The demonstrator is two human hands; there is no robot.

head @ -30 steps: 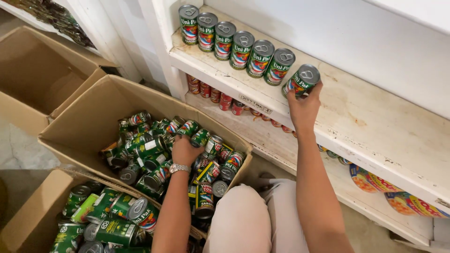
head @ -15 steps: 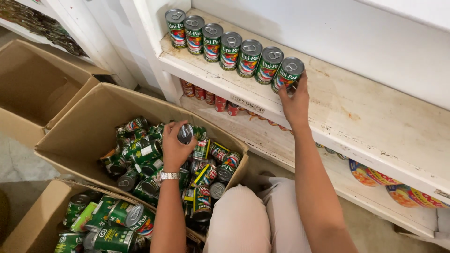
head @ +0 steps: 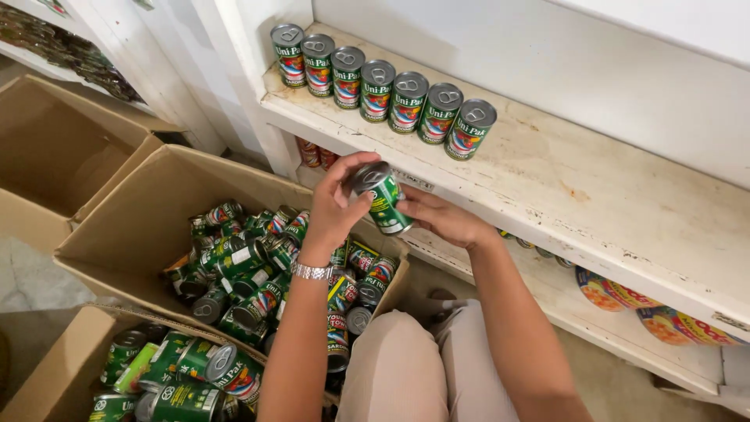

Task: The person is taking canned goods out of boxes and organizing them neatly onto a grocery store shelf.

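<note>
My left hand (head: 337, 202) grips a green can (head: 382, 198) with a pull-tab lid, held in the air in front of the shelf edge. My right hand (head: 442, 219) touches the can's lower end from the right, fingers spread under it. A row of several matching green cans (head: 382, 91) stands upright along the white shelf (head: 594, 195), the rightmost one (head: 467, 129) at the row's end. Below my left wrist, an open cardboard box (head: 148, 211) holds a heap of the same cans lying in all directions.
A second cardboard box (head: 47, 375) at the bottom left holds more cans. An empty box (head: 55, 148) sits at the left. A lower shelf carries red cans (head: 311, 153) and colourful packets (head: 672, 322). My knees (head: 406, 367) are beside the box.
My left hand lifted a can out of the box up to shelf height. My right hand left the last can in the shelf row and came down to meet the lifted can.
</note>
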